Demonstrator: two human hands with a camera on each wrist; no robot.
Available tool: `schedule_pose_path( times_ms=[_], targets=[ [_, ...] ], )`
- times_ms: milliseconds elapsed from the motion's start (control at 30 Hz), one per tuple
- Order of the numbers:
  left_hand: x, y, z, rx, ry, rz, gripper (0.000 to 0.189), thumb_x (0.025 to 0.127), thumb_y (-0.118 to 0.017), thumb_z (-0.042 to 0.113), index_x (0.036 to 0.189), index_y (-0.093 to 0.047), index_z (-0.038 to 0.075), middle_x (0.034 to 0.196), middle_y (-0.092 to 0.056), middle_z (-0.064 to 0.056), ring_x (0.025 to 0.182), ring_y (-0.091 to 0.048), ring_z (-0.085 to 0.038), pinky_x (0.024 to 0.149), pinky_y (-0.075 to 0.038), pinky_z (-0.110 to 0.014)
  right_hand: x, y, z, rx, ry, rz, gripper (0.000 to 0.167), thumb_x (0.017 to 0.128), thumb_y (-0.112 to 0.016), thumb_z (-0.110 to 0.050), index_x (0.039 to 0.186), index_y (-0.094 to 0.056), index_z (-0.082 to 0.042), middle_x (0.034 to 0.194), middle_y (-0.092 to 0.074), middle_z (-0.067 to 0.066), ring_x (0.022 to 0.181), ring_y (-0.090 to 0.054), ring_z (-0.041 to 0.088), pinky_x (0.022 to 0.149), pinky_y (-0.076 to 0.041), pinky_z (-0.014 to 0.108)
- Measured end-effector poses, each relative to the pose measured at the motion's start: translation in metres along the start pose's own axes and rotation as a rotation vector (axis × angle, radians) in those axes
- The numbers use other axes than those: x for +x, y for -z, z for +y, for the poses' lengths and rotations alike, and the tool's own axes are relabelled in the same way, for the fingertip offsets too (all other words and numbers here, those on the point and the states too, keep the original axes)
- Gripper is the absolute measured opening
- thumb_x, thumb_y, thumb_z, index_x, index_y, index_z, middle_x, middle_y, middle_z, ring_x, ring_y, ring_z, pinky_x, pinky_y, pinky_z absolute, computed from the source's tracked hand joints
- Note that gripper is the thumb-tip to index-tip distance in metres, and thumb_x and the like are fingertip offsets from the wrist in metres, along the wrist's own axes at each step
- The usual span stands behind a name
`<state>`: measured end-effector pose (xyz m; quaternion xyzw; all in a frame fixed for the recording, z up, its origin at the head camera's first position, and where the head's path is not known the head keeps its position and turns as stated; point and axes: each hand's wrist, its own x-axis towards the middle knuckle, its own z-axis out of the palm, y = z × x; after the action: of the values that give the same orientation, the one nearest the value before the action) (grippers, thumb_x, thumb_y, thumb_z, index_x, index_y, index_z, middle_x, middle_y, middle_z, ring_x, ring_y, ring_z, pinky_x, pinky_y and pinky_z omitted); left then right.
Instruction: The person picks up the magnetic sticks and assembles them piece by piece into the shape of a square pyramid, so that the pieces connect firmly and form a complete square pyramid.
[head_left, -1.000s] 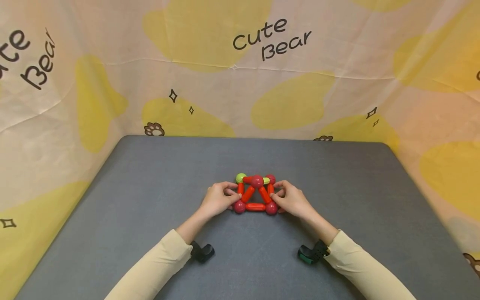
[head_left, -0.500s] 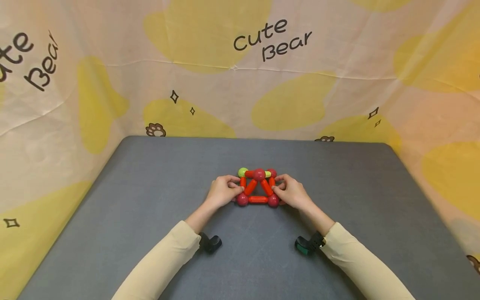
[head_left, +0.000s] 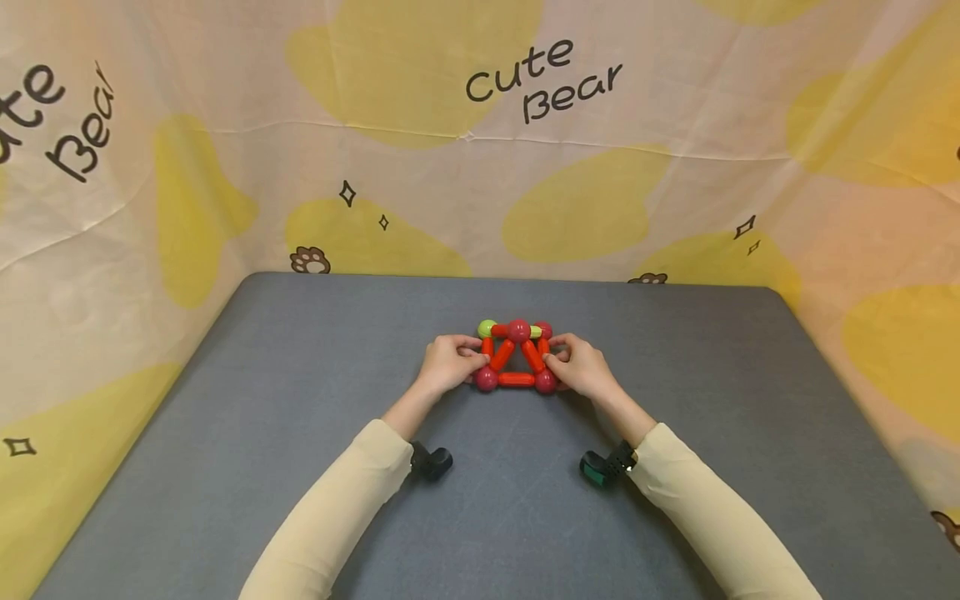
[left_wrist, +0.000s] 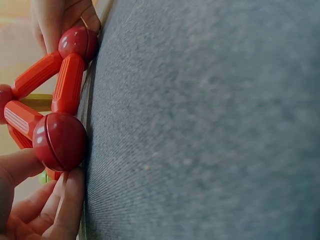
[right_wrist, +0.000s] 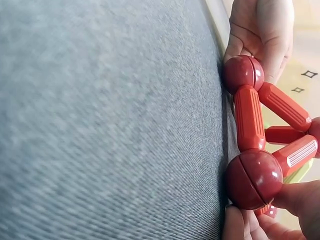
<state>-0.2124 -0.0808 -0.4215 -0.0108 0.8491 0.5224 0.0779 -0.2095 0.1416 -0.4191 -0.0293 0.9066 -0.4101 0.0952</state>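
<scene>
A magnetic ball-and-stick structure (head_left: 517, 380) of red balls and red rods, with one green ball (head_left: 487, 328) and a yellow-green rod, stands in the middle of the table. My left hand (head_left: 447, 364) grips its near left corner, thumb and fingers at the dark red ball (left_wrist: 60, 141). At the near right corner my right hand (head_left: 582, 367) pinches in the same way around another dark red ball (right_wrist: 254, 179). A raised red ball (head_left: 519, 331) tops the slanted rods. The structure's far side is partly hidden behind its front.
The grey tabletop (head_left: 495, 517) spreads around the hands, its far edge meeting a hanging cloth (head_left: 420, 167) with yellow patches and "Cute Bear" lettering. Black wrist cameras (head_left: 432, 463) hang beneath both cream sleeves (head_left: 337, 500).
Both hands have slid the structure away from me, toward the table's far edge, keeping their hold on its two near corners. The forearms reach further forward.
</scene>
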Motion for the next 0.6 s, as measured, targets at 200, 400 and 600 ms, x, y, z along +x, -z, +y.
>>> schedule_pose_path(
  times_ms=[200,400,600],
  targets=[
    [0.006,0.001,0.001,0.006,0.007,-0.001,0.032,0.078,-0.07,0.012,0.107,-0.066,0.0,0.086,-0.07,-0.012,0.055,-0.064,-0.011,0.052,-0.053,-0.025,0.005,0.001,-0.001,-0.001,-0.015,0.008,0.039,0.088,-0.059,-0.019,0.121,-0.052,0.001,0.091,-0.068,0.016,0.053,-0.063,0.011,0.052,-0.051,0.026],
    [0.012,0.0,0.0,0.001,0.012,0.004,0.032,0.078,-0.07,0.012,0.108,-0.066,0.001,0.087,-0.07,-0.012,0.055,-0.064,-0.012,0.053,-0.053,-0.026,0.007,0.002,-0.004,0.022,-0.023,0.006,0.04,0.088,-0.059,-0.018,0.122,-0.051,0.001,0.092,-0.067,0.017,0.053,-0.063,0.012,0.052,-0.052,0.027],
    [0.013,0.001,-0.001,-0.017,0.004,0.015,0.031,0.079,-0.07,0.012,0.107,-0.066,0.001,0.088,-0.07,-0.013,0.057,-0.065,-0.012,0.054,-0.053,-0.026,0.009,0.002,-0.004,0.027,-0.034,0.008,0.04,0.089,-0.059,-0.019,0.123,-0.05,0.0,0.094,-0.067,0.018,0.054,-0.063,0.011,0.053,-0.053,0.027]
  ],
)
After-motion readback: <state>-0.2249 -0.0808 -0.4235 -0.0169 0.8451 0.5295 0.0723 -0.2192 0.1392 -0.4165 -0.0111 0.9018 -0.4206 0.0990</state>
